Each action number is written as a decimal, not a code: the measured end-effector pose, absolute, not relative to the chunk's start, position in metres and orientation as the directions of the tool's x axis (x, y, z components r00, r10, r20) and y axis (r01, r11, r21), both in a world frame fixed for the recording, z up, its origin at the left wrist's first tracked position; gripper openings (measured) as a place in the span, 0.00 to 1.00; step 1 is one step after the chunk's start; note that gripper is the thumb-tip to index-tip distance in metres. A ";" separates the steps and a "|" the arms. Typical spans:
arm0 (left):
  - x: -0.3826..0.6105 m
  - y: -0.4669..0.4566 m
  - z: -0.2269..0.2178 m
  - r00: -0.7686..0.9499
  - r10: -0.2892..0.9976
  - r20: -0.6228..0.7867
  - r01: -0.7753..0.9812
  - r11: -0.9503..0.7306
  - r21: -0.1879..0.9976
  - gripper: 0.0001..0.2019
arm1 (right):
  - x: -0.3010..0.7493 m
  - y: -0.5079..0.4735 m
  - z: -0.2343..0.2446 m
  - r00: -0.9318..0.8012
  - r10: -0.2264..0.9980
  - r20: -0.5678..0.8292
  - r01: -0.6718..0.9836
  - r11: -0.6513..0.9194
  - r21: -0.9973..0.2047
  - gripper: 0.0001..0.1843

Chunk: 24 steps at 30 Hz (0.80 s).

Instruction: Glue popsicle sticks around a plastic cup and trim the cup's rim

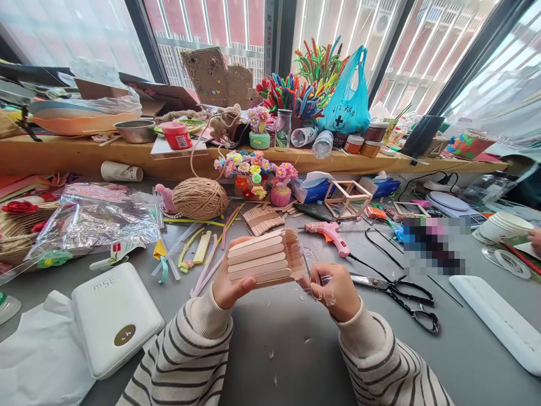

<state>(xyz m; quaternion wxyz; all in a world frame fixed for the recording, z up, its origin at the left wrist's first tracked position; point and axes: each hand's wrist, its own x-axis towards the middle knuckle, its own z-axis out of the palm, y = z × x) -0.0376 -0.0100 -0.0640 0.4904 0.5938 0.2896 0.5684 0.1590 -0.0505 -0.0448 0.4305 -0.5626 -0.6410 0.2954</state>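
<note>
Slanting across my left hand (228, 281) is a cup-like holder of craft sticks (257, 258), the fingers wrapped around its left end. Pale wooden sticks with rounded ends run side by side along its wall. Its open end faces right, and a clear plastic edge (305, 270) sticks out past the sticks. My right hand (333, 290) is closed on crumpled clear plastic (324, 282) at that end. Just behind lies a pink glue gun (329, 235). A bundle of craft sticks (262, 220) rests beyond the holder. Black-handled scissors (395, 290) lie right of my right hand.
A white power bank (116, 318) and white tissue (40, 349) lie at the left. A twine ball (200, 198), a wooden stick cube frame (349, 198) and pipe-cleaner flowers (282, 180) stand farther back. Another person's hand (536, 242) shows at the right edge, near paper cups (502, 227).
</note>
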 end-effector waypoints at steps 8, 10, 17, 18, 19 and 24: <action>-0.041 0.001 -0.078 0.285 0.884 0.370 -0.288 -0.290 0.913 0.35 | 0.156 -0.050 -0.050 0.021 0.926 0.376 0.512 0.313 -0.800 0.24; -0.041 0.002 -0.079 0.302 0.882 0.361 -0.305 -0.269 0.914 0.37 | 0.157 -0.050 -0.050 0.021 0.922 0.386 0.520 0.320 -0.792 0.24; -0.044 0.002 -0.083 0.282 0.873 0.399 -0.245 -0.337 0.909 0.31 | 0.159 -0.051 -0.048 -0.015 0.949 0.316 0.514 0.278 -0.811 0.22; -0.045 0.002 -0.083 0.283 0.871 0.402 -0.229 -0.346 0.910 0.31 | 0.159 -0.051 -0.048 -0.018 0.950 0.312 0.515 0.276 -0.811 0.21; -0.046 0.002 -0.083 0.283 0.869 0.405 -0.219 -0.353 0.910 0.31 | 0.160 -0.051 -0.047 -0.020 0.951 0.307 0.515 0.273 -0.813 0.21; -0.049 0.002 -0.081 0.275 0.868 0.414 -0.198 -0.370 0.908 0.31 | 0.160 -0.050 -0.045 -0.009 0.953 0.303 0.498 0.267 -0.825 0.19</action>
